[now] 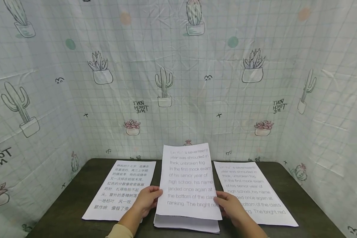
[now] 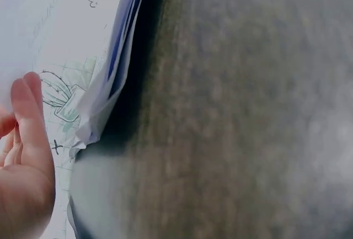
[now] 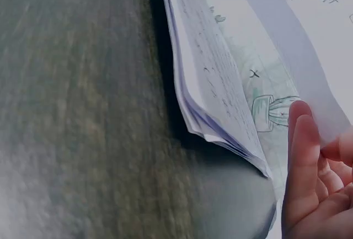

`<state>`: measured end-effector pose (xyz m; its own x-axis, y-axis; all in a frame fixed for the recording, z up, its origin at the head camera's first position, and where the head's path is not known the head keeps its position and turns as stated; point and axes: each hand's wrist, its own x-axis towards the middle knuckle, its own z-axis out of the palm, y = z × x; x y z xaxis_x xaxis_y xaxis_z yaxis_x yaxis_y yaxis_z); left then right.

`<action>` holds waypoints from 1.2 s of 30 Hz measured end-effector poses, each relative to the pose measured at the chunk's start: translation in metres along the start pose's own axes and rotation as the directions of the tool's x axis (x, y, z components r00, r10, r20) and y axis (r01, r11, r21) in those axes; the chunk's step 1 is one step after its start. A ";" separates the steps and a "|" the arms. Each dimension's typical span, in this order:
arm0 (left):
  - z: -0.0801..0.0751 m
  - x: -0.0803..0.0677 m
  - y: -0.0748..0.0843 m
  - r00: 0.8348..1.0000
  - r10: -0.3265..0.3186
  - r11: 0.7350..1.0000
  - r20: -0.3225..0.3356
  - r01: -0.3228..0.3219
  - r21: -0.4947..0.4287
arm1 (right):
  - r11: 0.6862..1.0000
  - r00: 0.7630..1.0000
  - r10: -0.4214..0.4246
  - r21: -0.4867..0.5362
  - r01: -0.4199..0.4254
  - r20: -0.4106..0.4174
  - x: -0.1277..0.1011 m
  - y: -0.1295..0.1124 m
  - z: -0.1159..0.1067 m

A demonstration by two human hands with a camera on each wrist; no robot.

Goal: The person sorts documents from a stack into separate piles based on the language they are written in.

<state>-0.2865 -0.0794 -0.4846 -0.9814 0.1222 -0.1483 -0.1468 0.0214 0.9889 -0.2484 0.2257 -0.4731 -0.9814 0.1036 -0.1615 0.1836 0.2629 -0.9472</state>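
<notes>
Both hands hold up one printed sheet of paper (image 1: 187, 181) with large English text, in the middle of the head view. My left hand (image 1: 147, 200) pinches its left edge between thumb and fingers. At the right edge my right hand (image 1: 230, 205) does the same. Beneath the raised sheet lies a stack of paper (image 1: 185, 224), mostly covered by it in the head view. The wrist views show a gap between the lifted sheet and the stack, whose pages (image 3: 215, 79) carry print and have slightly curled edges.
On the dark table (image 1: 68, 195), a sheet with Chinese text (image 1: 122, 188) lies to the left, partly behind the left forearm. A sheet with English text (image 1: 256, 191) lies to the right, partly covered by the right hand. A cactus-print curtain (image 1: 178, 89) encloses the table's back and sides.
</notes>
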 end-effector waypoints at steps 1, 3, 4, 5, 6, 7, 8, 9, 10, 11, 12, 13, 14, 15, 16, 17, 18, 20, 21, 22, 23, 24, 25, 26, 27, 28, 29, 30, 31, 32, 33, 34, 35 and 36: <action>0.000 0.000 0.001 1.000 0.001 1.000 0.015 -0.001 0.001 | 1.000 1.000 0.003 0.026 -0.003 0.000 0.000 0.000 -0.002; 0.001 -0.001 0.003 0.998 0.009 1.000 0.060 -0.009 -0.005 | 0.998 1.000 0.002 0.056 -0.002 0.003 0.001 0.001 -0.006; 0.001 -0.001 0.004 0.996 0.019 1.000 0.091 -0.018 -0.015 | 0.998 1.000 -0.003 0.064 0.002 0.015 0.001 0.001 -0.008; 0.001 -0.001 0.005 0.992 0.028 0.999 0.121 -0.026 -0.024 | 0.998 0.999 -0.009 0.068 0.007 0.038 0.002 0.002 -0.012; 0.002 -0.001 0.006 0.988 0.042 0.999 0.150 -0.037 -0.034 | 0.997 0.998 -0.020 0.072 0.015 0.064 0.002 0.003 -0.016; 0.002 0.000 0.006 0.983 0.054 0.998 0.177 -0.047 -0.046 | 0.997 0.995 -0.033 0.077 0.025 0.096 0.001 0.004 -0.020; 0.003 0.000 0.007 0.978 0.065 0.997 0.199 -0.055 -0.056 | 0.996 0.990 -0.048 0.081 0.038 0.133 0.001 0.005 -0.025; 0.004 0.001 0.008 0.974 0.072 0.996 0.214 -0.060 -0.062 | 0.995 0.983 -0.062 0.089 0.047 0.172 0.001 0.006 -0.030; 0.006 0.002 0.009 0.971 0.078 0.996 0.225 -0.065 -0.064 | 0.994 0.976 -0.074 0.094 0.056 0.206 0.001 0.007 -0.035; 0.008 0.003 0.010 0.969 0.079 0.996 0.233 -0.065 -0.067 | 0.993 0.971 -0.080 0.098 0.059 0.227 0.001 0.008 -0.041; 0.011 0.004 0.011 0.968 0.079 0.996 0.240 -0.065 -0.067 | 0.993 0.967 -0.085 0.099 0.062 0.241 0.001 0.009 -0.046; 0.015 0.005 0.012 0.966 0.077 0.996 0.245 -0.062 -0.068 | 0.993 0.964 -0.087 0.100 0.064 0.251 0.001 0.010 -0.051; 0.019 0.007 0.014 0.967 0.072 0.996 0.246 -0.058 -0.065 | 0.993 0.963 -0.083 0.102 0.059 0.255 0.000 0.011 -0.056; 0.023 0.008 0.014 0.967 0.069 0.996 0.244 -0.056 -0.063 | 0.993 0.964 -0.080 0.102 0.055 0.254 0.000 0.011 -0.061; 0.027 0.009 0.015 0.969 0.066 0.997 0.239 -0.053 -0.060 | 0.994 0.965 -0.078 0.100 0.054 0.252 -0.001 0.011 -0.065; 0.032 0.009 0.016 0.970 0.063 0.997 0.237 -0.051 -0.059 | 0.994 0.966 -0.073 0.096 0.051 0.249 -0.001 0.012 -0.070; 0.036 0.010 0.017 0.971 0.059 0.997 0.232 -0.048 -0.054 | 0.994 0.967 -0.072 0.097 0.050 0.243 -0.002 0.012 -0.074; 0.045 0.011 0.019 0.973 0.055 0.998 0.222 -0.044 -0.051 | 0.994 0.969 -0.074 0.096 0.053 0.237 -0.003 0.012 -0.083; 0.049 0.012 0.019 0.974 0.054 0.998 0.221 -0.044 -0.049 | 0.994 0.969 -0.077 0.096 0.056 0.235 -0.003 0.012 -0.087; 0.054 0.013 0.020 0.974 0.052 0.998 0.220 -0.043 -0.045 | 0.994 0.970 -0.077 0.097 0.055 0.231 -0.004 0.013 -0.092; 0.058 0.013 0.020 0.974 0.049 0.998 0.221 -0.040 -0.045 | 0.994 0.970 -0.076 0.098 0.055 0.230 -0.004 0.013 -0.096; 0.063 0.014 0.020 0.974 0.045 0.998 0.222 -0.036 -0.044 | 0.993 0.971 -0.075 0.102 0.053 0.228 -0.004 0.014 -0.101; 0.067 0.015 0.020 0.975 0.041 0.999 0.219 -0.033 -0.042 | 0.993 0.969 -0.078 0.104 0.055 0.233 -0.005 0.015 -0.105; 0.072 0.015 0.021 0.975 0.038 0.999 0.218 -0.029 -0.043 | 0.993 0.968 -0.080 0.108 0.055 0.237 -0.005 0.016 -0.109; 0.077 0.016 0.020 0.976 0.032 0.999 0.215 -0.024 -0.040 | 0.993 0.969 -0.077 0.109 0.053 0.236 -0.005 0.017 -0.114; 0.081 0.017 0.020 0.977 0.030 0.999 0.213 -0.022 -0.041 | 0.993 0.969 -0.075 0.108 0.050 0.237 -0.005 0.019 -0.118; 0.086 0.018 0.020 0.977 0.026 0.999 0.211 -0.017 -0.045 | 0.993 0.969 -0.073 0.107 0.048 0.237 -0.005 0.020 -0.122; 0.091 0.019 0.020 0.977 0.026 0.999 0.213 -0.017 -0.047 | 0.993 0.969 -0.066 0.106 0.042 0.236 -0.006 0.021 -0.127; 0.095 0.019 0.020 0.976 0.025 0.999 0.216 -0.016 -0.047 | 0.994 0.971 -0.057 0.106 0.033 0.234 -0.006 0.023 -0.131; 0.100 0.020 0.020 0.976 0.026 0.999 0.218 -0.015 -0.050 | 0.994 0.973 -0.042 0.104 0.019 0.227 -0.007 0.024 -0.135; 0.105 0.020 0.019 0.975 0.028 0.999 0.219 -0.017 -0.050 | 0.994 0.976 -0.025 0.106 0.002 0.218 -0.007 0.025 -0.140; 0.109 0.020 0.019 0.975 0.029 0.999 0.219 -0.018 -0.052 | 0.994 0.977 -0.015 0.108 -0.009 0.215 -0.008 0.027 -0.144; 0.113 0.020 0.019 0.975 0.028 0.998 0.220 -0.016 -0.053 | 0.994 0.978 -0.006 0.111 -0.017 0.210 -0.008 0.028 -0.148; 0.118 0.020 0.018 0.974 0.028 0.998 0.224 -0.016 -0.058 | 0.993 0.978 0.006 0.114 -0.030 0.209 -0.009 0.029 -0.153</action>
<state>-0.2941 0.0400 -0.4697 -0.9326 0.3414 -0.1173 -0.1384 -0.0380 0.9896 -0.2255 0.3788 -0.4574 -0.9703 -0.0972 -0.2215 0.2059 0.1490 -0.9672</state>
